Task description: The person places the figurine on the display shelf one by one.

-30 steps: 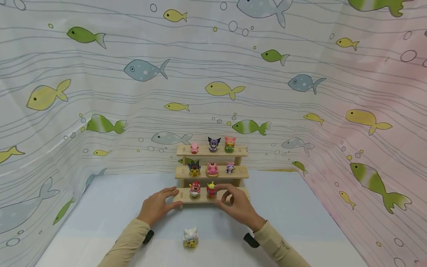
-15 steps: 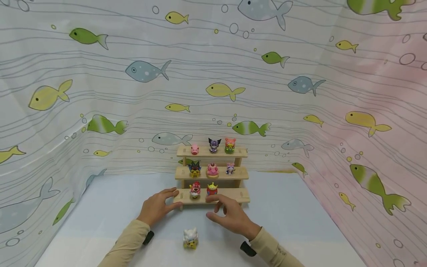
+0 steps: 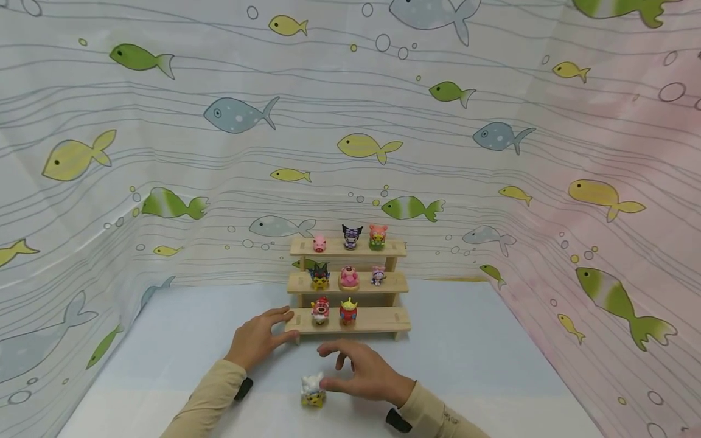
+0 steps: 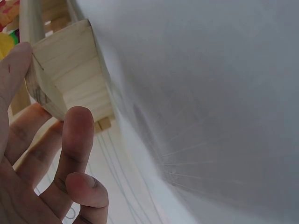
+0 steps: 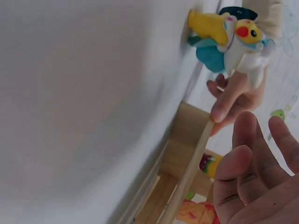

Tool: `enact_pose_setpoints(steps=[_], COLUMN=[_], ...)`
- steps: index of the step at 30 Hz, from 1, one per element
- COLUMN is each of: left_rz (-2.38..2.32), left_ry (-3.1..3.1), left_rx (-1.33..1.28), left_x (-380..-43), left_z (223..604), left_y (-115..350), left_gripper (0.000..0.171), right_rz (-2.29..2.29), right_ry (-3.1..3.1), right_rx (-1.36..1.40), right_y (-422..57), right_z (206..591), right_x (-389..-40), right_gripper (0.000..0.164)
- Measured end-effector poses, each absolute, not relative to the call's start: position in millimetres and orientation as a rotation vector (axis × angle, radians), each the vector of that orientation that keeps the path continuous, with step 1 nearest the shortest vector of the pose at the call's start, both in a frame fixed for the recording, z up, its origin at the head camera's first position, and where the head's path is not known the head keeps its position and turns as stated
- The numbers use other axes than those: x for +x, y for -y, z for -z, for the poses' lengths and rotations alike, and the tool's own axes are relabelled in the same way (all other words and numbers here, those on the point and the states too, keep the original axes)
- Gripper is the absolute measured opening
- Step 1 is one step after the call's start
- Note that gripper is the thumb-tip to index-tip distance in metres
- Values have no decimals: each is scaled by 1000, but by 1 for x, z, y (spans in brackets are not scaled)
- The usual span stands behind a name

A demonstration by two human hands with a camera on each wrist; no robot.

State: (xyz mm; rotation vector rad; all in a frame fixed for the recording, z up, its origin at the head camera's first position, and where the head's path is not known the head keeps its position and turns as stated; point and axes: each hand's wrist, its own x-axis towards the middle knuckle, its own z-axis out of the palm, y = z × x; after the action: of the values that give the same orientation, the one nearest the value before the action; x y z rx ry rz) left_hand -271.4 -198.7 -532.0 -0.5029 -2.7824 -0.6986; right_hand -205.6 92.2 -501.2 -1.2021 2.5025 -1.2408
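A small three-tier wooden display stand [image 3: 378, 319] holds several toy figurines. My left hand [image 3: 257, 340] steadies the left end of its bottom shelf, thumb at the front edge and fingers at the far edge; the left wrist view shows the board [image 4: 74, 65] between them. On the table in front stands a figurine with a white hood and yellow body [image 3: 313, 389]. My right hand [image 3: 367, 371] is just right of it, fingers loosely bent and nothing between them; the thumb overlaps the hood in the head view. In the right wrist view the same figurine [image 5: 210, 25] appears apart from the fingers.
On the bottom shelf are a red-and-white figurine [image 3: 320, 311] and a red-and-blue one with a yellow top [image 3: 348, 311]. The middle and top shelves carry three each. A fish-patterned cloth [image 3: 350, 109] surrounds the white-blue table [image 3: 465, 353].
My right hand has come away from the red-and-blue figurine on the bottom shelf, moving toward me and left to the white-hooded figurine. The left hand stays on the stand.
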Motion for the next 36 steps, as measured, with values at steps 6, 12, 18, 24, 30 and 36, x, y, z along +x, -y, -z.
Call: enact_pose_setpoints(steps=[6, 12, 18, 24, 30, 36], left_rz=[687, 700, 703, 699, 698, 698], left_ry=[2776, 2775, 2770, 2765, 2759, 2764], left_rx=[-501, -498, -503, -503, -506, -498], left_x=[-272, -271, -272, -272, -272, -271], left_z=[533, 532, 532, 533, 534, 533], left_y=[199, 198, 198, 199, 199, 199], left_gripper=[59, 59, 59, 59, 59, 59], right_rz=[1185, 1137, 1100, 1068, 1054, 1046], right_ry=[-2472, -2445, -2457, -2493, -2531, -2555], right_rx=[-1190, -1189, -1210, -1222, -1224, -1236], right_y=[-88, -85, -81, -78, -77, -76], right_z=[504, 508, 512, 514, 516, 518], right_x=[-203, -201, -198, -198, -197, -197], right_gripper=[53, 57, 55, 52, 46, 46])
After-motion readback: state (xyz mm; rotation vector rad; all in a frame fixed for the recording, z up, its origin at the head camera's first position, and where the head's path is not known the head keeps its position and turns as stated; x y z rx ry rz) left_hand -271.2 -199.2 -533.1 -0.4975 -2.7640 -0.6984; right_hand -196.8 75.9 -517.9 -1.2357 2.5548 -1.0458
